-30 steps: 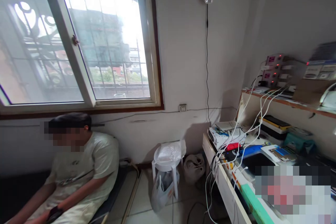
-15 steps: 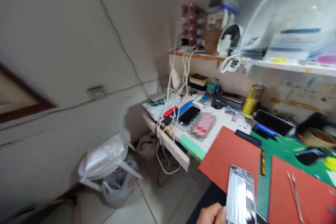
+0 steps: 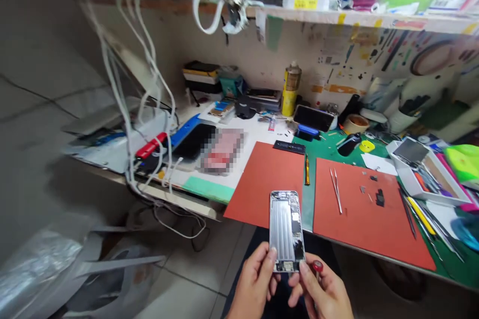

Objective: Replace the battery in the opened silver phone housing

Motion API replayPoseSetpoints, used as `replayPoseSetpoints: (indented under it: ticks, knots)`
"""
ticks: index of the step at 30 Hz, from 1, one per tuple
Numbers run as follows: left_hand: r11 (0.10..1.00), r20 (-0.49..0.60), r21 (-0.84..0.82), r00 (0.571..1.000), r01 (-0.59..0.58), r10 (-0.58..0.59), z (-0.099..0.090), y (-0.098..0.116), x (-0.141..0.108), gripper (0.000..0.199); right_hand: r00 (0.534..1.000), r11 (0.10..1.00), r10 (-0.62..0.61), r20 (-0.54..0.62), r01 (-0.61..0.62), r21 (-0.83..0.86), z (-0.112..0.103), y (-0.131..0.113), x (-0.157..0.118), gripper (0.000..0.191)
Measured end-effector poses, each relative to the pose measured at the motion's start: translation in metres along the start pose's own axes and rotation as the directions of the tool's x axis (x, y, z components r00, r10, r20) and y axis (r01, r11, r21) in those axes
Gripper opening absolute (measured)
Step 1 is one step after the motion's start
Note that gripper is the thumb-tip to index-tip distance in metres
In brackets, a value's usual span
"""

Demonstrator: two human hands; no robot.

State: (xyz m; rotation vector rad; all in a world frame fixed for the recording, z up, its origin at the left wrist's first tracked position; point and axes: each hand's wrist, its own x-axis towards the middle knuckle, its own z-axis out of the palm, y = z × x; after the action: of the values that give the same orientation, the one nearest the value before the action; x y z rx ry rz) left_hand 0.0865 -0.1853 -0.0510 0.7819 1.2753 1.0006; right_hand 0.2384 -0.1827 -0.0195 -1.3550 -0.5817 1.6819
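Note:
An opened smartphone housing (image 3: 282, 224), its bare metal back and inner parts facing up, is held at its lower end in front of the bench edge. My left hand (image 3: 258, 279) grips its lower left side, thumb on top. My right hand (image 3: 322, 289) has its thumb at the lower right corner and also holds a screwdriver (image 3: 318, 265), of which mainly the red cap shows. Beyond the phone lie a red mat (image 3: 258, 184), a black battery (image 3: 289, 146) and an orange-handled screwdriver (image 3: 307, 169). Tweezers (image 3: 336, 190) and small dark parts (image 3: 379, 198) rest on a second red mat (image 3: 359, 239).
At left, white cables (image 3: 123, 109) hang over the bench edge near a dark phone (image 3: 196, 140). A yellow spray can (image 3: 291, 89) stands at the back below a loaded shelf (image 3: 322, 17). On the right sit a white box (image 3: 426, 189) of parts and several pen-like tools (image 3: 421, 214).
The view has swung right. The phone is now fully in view, and my right hand has come into sight at its lower right corner with the red-capped screwdriver.

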Motion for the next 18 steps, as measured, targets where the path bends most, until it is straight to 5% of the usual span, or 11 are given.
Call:
replayPoseSetpoints:
  ticks: [12,18]
  knots:
    - [0.969,0.068,-0.233,0.996,0.078,-0.063,0.01,0.019,0.011,0.056,0.999,1.0,-0.008,0.05,0.007,0.023,0.0,-0.004,-0.001,0.057]
    - [0.981,0.027,-0.173,0.996,0.084,-0.08,0.013,0.016,0.016,0.048,0.999,1.0,-0.018,0.051,0.019,-0.013,-0.003,-0.002,0.0,0.055]
